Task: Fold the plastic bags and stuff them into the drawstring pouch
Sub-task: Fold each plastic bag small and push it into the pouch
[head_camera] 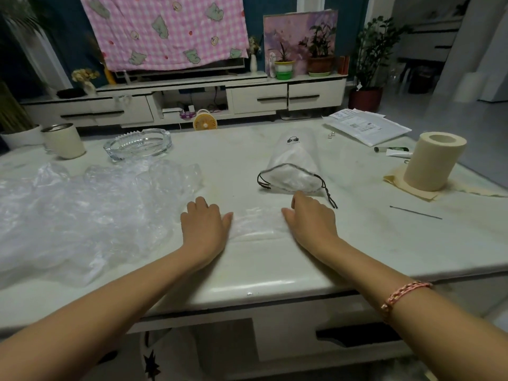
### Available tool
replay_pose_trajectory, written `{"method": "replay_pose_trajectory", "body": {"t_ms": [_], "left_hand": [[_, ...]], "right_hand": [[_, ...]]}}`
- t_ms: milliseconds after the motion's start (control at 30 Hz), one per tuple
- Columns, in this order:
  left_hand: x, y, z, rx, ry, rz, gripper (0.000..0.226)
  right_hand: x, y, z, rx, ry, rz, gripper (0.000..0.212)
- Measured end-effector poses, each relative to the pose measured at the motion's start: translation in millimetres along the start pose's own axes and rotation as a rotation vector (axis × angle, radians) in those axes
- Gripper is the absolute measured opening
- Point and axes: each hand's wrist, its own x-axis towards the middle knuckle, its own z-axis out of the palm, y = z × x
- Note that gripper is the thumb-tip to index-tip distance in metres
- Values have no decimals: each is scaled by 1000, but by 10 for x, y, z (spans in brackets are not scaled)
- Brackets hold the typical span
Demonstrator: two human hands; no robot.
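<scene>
On table (275, 270), left hand (204, 224), right hand (310, 218) lie palm-down flanking bag (258, 222).

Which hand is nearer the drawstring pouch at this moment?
Right. The right hand lies just on the person's side of the drawstring pouch, close to its mouth and cords. The left hand is farther off to the left, beside the loose plastic bags.

Bag heap (77, 215) crowds left; pouch (294, 171) ahead.
</scene>
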Motion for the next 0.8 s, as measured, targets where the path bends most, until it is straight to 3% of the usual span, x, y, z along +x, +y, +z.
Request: {"method": "replay_pose_trajectory", "body": {"t_ms": [100, 200, 267, 333, 400, 467, 567, 633, 700, 800], "left_hand": [[-25, -37, 14, -149, 30, 12, 37], [-19, -25, -9, -527, 74, -7, 27], [28, -5, -93, -801, 23, -34, 26], [37, 42, -237, -1000, -76, 16, 25], [-21, 121, -392, -1061, -159, 141, 22], [-131, 218, -545, -1126, -217, 236, 19], [-247, 337, -677, -1210, -302, 327, 18], [-266, 343, -708, -1182, -331, 350, 18], [-261, 293, -709, -1115, -276, 349, 17], [-214, 200, -724, -1055, 15, 195, 17]], "right_hand": [[-61, 63, -18, -61, 59, -8, 22], [-74, 195, -79, -55, 27, -31, 28], [-26, 242, -210, 156, -52, -16, 26], [-11, 215, -408, 530, -159, -9, 27], [-73, 132, -626, 853, -324, -58, 41], [-147, 27, -789, 908, -557, -144, 55], [-234, -80, -863, 919, -884, -266, 44], [-255, -88, -820, 925, -935, -254, 36], [-269, -68, -781, 891, -882, -210, 31], [-273, -49, -797, 903, -808, -144, 28]]}}
